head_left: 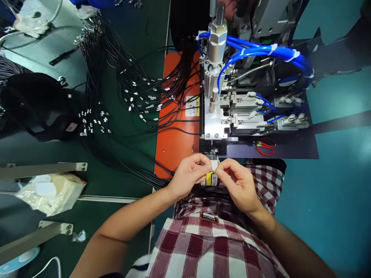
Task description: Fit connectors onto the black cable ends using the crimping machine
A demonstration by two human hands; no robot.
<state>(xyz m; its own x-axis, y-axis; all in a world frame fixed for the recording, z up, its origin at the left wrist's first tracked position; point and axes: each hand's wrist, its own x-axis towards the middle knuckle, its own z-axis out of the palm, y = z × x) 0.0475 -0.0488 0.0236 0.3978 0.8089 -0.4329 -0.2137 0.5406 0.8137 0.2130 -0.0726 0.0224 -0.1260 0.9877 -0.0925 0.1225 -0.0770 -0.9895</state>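
My left hand (188, 174) is closed in a pinch, thumb and index fingertip together near the front end of the machine. My right hand (241, 184) faces it, also pinching, its fingertips a short way to the right. What the two hold is too small and too covered by the fingers to name. Right at the fingertips is a small white block (214, 164). Beneath them is a part with a yellow and white label (211, 178). Behind the hands stands a metal machine (215, 119) with pneumatic cylinders; black cables (181, 130) run into its left side.
An orange plate (174, 148) lies left of the machine, crossed by cables. Many cables with silvery ends (142, 96) spread over the green table (121, 154). Red-handled snips (265, 147) lie at the right. Blue air hoses (261, 50) arch above. A plastic-wrapped package (58, 191) sits far left.
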